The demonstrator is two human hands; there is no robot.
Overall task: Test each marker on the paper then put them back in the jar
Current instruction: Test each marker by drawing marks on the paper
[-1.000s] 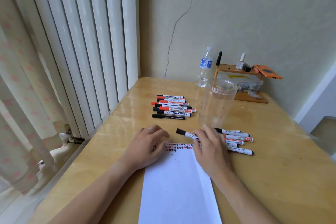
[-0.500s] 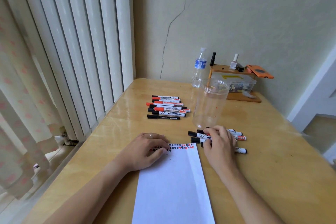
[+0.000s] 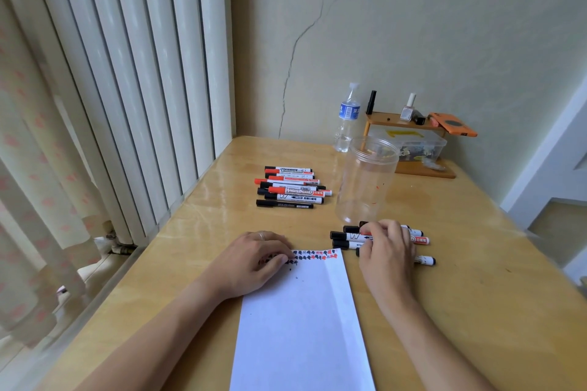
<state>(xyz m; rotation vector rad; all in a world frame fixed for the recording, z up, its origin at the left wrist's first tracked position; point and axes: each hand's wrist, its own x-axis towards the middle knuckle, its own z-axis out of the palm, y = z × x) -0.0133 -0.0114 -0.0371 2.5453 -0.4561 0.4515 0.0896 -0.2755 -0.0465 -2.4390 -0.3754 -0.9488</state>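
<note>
On the wooden table (image 3: 476,263), near its front edge, a sheet of white paper (image 3: 301,320) lies lengthwise, its far edge carrying rows of small black and red test marks (image 3: 313,254). The left hand (image 3: 251,260) rests on the paper's far left corner, fingers loosely bent and pressing it flat. The right hand (image 3: 386,251) lies over a group of markers (image 3: 349,236) just right of the paper, fingers curled onto them (which marker it grips cannot be told). Just behind this group stands the clear jar (image 3: 365,181), upright and open. A second row of markers (image 3: 292,187) lies left of the jar. Toward the far edge stands a water bottle (image 3: 347,117).
</note>
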